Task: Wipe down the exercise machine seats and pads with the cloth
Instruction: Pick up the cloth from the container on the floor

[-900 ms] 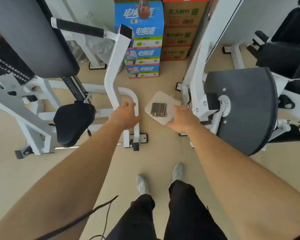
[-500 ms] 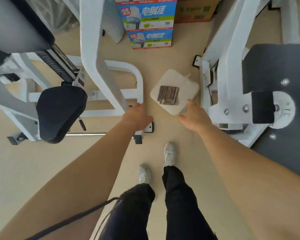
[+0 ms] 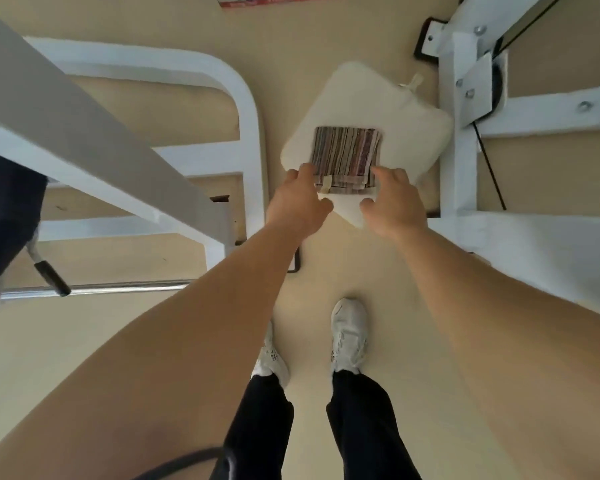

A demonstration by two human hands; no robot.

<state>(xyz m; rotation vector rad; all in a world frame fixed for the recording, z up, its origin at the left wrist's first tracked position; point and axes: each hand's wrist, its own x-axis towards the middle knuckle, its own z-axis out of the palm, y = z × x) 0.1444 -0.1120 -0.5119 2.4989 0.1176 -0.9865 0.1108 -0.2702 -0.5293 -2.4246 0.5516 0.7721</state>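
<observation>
A cream cushion lies on the beige floor between two white frames, left and right. My white sneakers stand near its close corner. A chrome bar runs along the left.

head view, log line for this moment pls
phase: reach | cloth: folded, on cushion | left hand: at near-left corner | right hand: at near-right corner | wiping: not started

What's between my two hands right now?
In the head view, the near edge of the folded striped cloth, lying on a cream cushion, sits between the left hand and the right hand.
</observation>
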